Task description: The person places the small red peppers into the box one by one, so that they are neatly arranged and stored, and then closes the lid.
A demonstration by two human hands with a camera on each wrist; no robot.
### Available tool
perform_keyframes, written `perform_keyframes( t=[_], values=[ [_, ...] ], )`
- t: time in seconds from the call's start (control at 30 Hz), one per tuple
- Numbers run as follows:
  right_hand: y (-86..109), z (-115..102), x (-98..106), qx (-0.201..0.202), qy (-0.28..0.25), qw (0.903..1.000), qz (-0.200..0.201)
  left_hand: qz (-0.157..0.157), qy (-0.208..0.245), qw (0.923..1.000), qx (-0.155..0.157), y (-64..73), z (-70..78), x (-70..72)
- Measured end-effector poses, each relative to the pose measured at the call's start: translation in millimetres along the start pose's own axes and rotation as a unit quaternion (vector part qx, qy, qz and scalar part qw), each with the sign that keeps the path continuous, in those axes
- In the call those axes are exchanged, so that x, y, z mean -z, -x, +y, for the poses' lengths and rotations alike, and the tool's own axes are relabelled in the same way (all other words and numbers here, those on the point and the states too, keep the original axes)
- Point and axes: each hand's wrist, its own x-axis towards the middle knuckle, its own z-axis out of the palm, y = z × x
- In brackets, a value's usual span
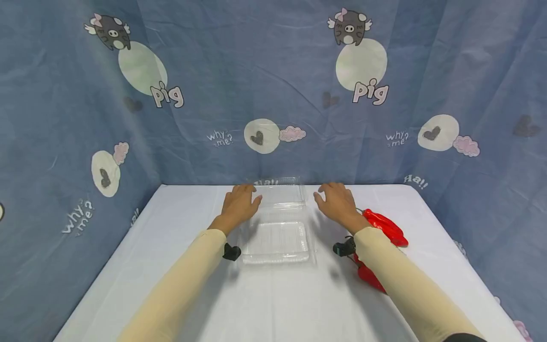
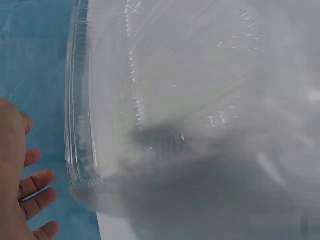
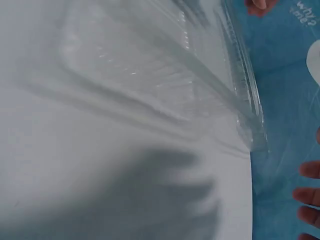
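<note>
A clear plastic clamshell box [image 1: 275, 242] lies unfolded on the white table, its lid [image 1: 279, 194] leaning back at the far edge. My left hand [image 1: 240, 204] hovers just left of the lid, fingers loosely bent and holding nothing. On the other side, a small gap from the lid, my right hand [image 1: 337, 203] is raised with relaxed, spread fingers and nothing in them. In the left wrist view, the left hand [image 2: 22, 185] is apart from the box's clear rim [image 2: 75, 125]. The right wrist view catches fingertips [image 3: 309, 195] beyond the box's edge [image 3: 257, 120].
To the right lie red chili peppers [image 1: 386, 227], with more red pepper [image 1: 368, 275] partly hidden beneath my right forearm. A blue printed cloth [image 1: 273, 85] hangs behind the table [image 1: 171, 266] and at both sides.
</note>
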Motion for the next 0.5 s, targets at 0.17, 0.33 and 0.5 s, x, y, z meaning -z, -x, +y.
perform_keyframes(
  t=[0.17,0.33,0.5],
  values=[
    [22.5,8,9,0.020,-0.044,0.9988,-0.005,0.025,0.046,0.9979,0.037,16.7,-16.0,1.5],
    [52.7,23,20,0.020,-0.094,0.9951,-0.023,-0.018,0.131,0.9881,0.078,34.7,-27.9,-1.9],
    [78.6,37,29,0.020,-0.124,0.9917,-0.026,-0.048,0.210,0.9682,0.128,50.8,-35.1,-7.3]
  ],
)
